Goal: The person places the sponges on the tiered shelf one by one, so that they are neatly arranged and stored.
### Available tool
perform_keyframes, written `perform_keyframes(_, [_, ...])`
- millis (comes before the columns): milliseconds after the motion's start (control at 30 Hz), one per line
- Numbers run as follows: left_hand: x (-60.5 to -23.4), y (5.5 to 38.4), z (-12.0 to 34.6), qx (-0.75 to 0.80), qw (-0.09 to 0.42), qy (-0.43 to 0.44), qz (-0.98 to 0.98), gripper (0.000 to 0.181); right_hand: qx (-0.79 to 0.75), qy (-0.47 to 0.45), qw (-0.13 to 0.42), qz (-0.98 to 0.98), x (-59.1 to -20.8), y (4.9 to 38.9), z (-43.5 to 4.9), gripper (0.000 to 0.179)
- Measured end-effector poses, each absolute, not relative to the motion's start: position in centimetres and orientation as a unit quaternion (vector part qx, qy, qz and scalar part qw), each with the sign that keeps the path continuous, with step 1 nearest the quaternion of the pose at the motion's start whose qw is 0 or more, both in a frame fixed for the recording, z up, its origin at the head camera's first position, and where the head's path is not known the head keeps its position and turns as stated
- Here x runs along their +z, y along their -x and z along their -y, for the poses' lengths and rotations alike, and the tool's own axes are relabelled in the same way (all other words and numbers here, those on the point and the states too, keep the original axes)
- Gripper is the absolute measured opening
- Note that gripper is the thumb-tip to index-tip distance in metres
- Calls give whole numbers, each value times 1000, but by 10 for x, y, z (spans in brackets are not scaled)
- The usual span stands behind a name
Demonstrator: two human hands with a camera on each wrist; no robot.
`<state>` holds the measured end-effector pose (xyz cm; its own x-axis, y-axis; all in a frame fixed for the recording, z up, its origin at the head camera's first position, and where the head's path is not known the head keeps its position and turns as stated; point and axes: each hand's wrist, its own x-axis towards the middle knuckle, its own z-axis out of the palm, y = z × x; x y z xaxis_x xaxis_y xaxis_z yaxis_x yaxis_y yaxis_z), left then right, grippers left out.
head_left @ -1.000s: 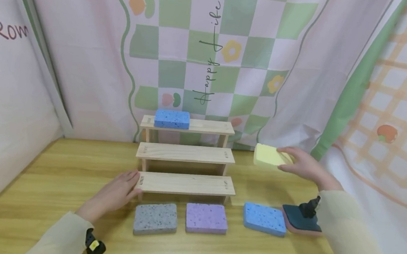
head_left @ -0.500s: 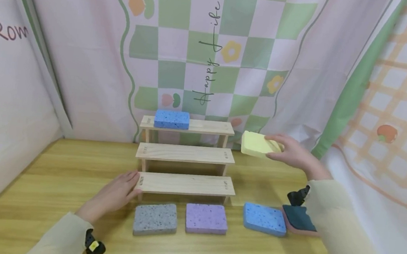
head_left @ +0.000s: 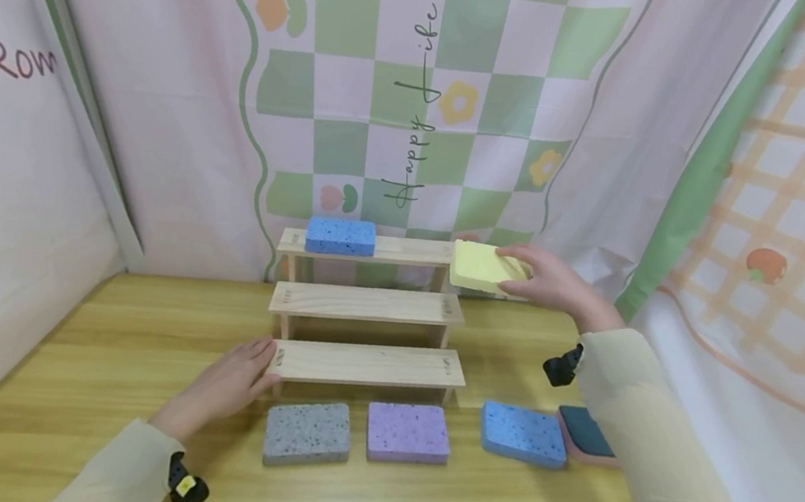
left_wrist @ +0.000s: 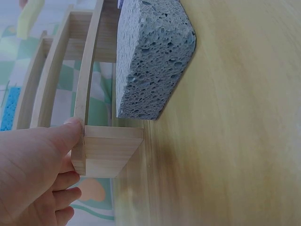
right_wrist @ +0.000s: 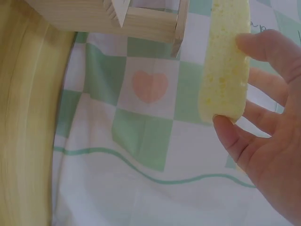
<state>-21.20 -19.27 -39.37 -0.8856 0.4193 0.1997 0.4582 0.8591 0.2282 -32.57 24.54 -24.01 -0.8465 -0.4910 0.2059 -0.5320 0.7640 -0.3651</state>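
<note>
My right hand [head_left: 544, 277] pinches a pale yellow sponge [head_left: 484, 267] by its right end, thumb and fingers on its faces. In the head view the sponge overlaps the right end of the top tier of a three-tier wooden shelf [head_left: 366, 305]; the right wrist view shows the sponge [right_wrist: 225, 61] beyond the shelf's end. My left hand [head_left: 226, 384] holds the left end of the lowest tier, with the thumb against the board [left_wrist: 87, 84] in the left wrist view. A blue sponge [head_left: 340, 236] lies on the top tier's left part.
In front of the shelf lie a grey sponge [head_left: 308, 433], a purple sponge [head_left: 408, 432] and a second blue sponge [head_left: 523, 434]. A dark green and pink sponge [head_left: 586, 432] is partly hidden by the right sleeve. A checkered curtain [head_left: 404, 102] hangs right behind the shelf.
My right hand has carried the yellow sponge left and upward, from the right of the shelf to the top tier's right end. The left hand stays where it was.
</note>
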Motion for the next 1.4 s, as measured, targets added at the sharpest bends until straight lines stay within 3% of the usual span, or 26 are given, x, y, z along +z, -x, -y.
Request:
perform_keyframes(633, [-396, 214, 193, -139, 70, 225, 962, 54, 216, -285, 72, 931, -236, 348, -203, 56])
perform_keyframes(1400, [-394, 213, 193, -136, 69, 226, 962, 53, 226, -282, 40, 932, -243, 362, -169, 56])
